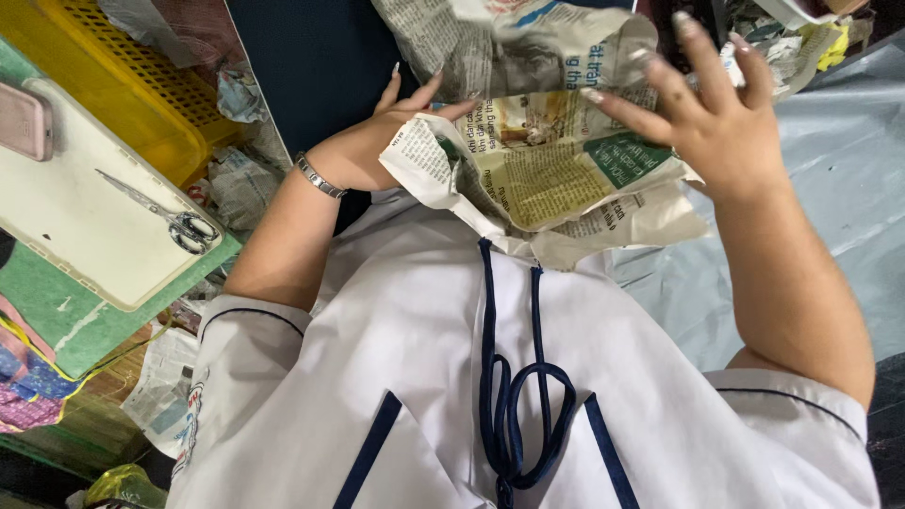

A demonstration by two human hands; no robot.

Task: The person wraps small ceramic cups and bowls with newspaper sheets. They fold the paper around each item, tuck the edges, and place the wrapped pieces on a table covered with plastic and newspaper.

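1. The left hand (372,137) rests at the 9 o'clock edge of a crumpled newspaper bundle (547,155), fingers loosely spread and touching the paper, not clenched.
2. The right hand (716,113) lies at the bundle's 3 o'clock side, fingers splayed open, fingertips pressing on the paper.
3. The bundle sits between both hands, above the white garment with navy trim (490,377).
4. At 9 o'clock from the left hand, scissors (165,215) lie on a cream tray (75,226), beside a yellow basket (141,90).
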